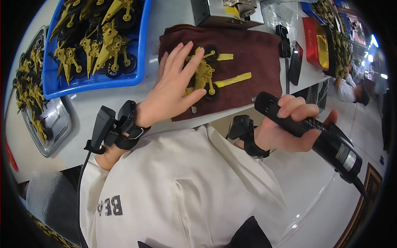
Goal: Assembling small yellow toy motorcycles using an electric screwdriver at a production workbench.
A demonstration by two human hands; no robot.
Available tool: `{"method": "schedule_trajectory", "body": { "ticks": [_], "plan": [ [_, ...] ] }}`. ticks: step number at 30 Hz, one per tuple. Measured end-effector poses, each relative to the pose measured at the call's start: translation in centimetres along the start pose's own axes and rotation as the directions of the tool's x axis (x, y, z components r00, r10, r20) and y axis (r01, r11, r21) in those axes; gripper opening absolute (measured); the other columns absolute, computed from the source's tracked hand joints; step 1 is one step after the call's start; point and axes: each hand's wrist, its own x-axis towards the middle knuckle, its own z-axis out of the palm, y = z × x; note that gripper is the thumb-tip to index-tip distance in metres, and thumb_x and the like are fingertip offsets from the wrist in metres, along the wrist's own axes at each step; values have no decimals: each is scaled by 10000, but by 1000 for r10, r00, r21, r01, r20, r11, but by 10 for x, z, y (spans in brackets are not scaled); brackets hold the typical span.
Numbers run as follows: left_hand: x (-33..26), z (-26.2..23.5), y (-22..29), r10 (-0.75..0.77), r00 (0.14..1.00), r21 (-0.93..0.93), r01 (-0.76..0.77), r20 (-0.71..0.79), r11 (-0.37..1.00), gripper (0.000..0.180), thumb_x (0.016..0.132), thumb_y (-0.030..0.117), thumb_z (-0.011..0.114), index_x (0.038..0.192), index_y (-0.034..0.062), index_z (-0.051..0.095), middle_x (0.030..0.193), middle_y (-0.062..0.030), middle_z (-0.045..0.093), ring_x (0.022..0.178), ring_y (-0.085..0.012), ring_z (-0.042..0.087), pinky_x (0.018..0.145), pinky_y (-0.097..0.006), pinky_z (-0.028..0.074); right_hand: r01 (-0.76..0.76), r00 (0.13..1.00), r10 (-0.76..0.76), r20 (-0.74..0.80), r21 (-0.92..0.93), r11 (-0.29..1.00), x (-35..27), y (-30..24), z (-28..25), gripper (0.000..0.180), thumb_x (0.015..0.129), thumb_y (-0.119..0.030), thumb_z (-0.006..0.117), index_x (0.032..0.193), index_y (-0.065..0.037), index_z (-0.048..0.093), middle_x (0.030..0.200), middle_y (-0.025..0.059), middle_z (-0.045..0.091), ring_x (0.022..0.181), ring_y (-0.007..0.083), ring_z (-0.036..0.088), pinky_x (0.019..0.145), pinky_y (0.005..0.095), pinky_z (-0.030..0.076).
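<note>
A yellow toy motorcycle part (203, 75) with black wheels lies on a folded dark brown cloth (252, 49). Over its left side rests my left hand (175, 84), fingers stretched and spread, index finger and thumb at either side of the part. Part of the toy is hidden under the hand. My right hand (291, 128) is wrapped round a black corded electric screwdriver (339, 151), held off the cloth's right front corner. Its front end points left toward the toy, apart from it. Two strips of yellow tape (233, 79) lie on the cloth beside the wheels.
At the left stand a blue bin (93, 89) of similar yellow parts and a metal tray (62, 124) holding more. Behind the cloth is a metal box (223, 18). A black device (296, 64) and a red box (313, 41) lie right. Another person (351, 89) is far right.
</note>
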Motion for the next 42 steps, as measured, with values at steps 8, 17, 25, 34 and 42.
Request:
{"method": "schedule_trajectory", "body": {
  "ticks": [8, 17, 25, 34, 42],
  "plan": [
    [1, 8, 10, 198, 979, 188, -204, 50, 961, 609, 731, 317, 729, 1261, 121, 503, 1455, -125, 290, 1370, -341, 209, 1066, -605, 155, -147, 976, 149, 160, -27, 989, -20, 12, 14, 756, 892, -556, 420, 1411, -52, 198, 711, 135, 527, 502, 246, 520, 496, 373, 449],
    [1, 15, 4, 187, 982, 191, -185, 11, 964, 468, 739, 248, 717, 1160, 109, 564, 1431, -99, 335, 1366, -327, 222, 1057, -597, 183, -236, 962, 193, 191, 237, 942, -8, 5, 11, 854, 833, -660, 425, 1374, -21, 259, 806, 213, 559, 536, 301, 547, 519, 425, 457],
    [1, 21, 5, 173, 985, 196, -164, -25, 967, 400, 761, 219, 690, 1128, 106, 577, 1410, -94, 361, 1357, -322, 240, 1049, -603, 193, -239, 960, 200, 196, 203, 950, -10, 8, 17, 837, 820, -674, 427, 1267, 24, 305, 720, 207, 566, 484, 279, 532, 491, 415, 454],
    [1, 20, 6, 174, 984, 195, -165, -31, 967, 389, 752, 205, 695, 1111, 103, 583, 1399, -90, 370, 1354, -320, 245, 1053, -599, 188, -238, 959, 200, 199, 191, 952, -14, 12, 15, 773, 823, -611, 415, 1157, 85, 399, 712, 229, 583, 509, 283, 563, 490, 402, 486],
    [2, 21, 6, 180, 983, 198, -169, -39, 966, 396, 746, 201, 703, 1109, 101, 583, 1398, -85, 372, 1353, -314, 247, 1052, -593, 197, -220, 937, 144, 318, 216, 951, -20, 16, 11, 835, 773, -653, 566, 1147, 72, 390, 792, 223, 584, 617, 284, 593, 557, 386, 505]
  ]
}}
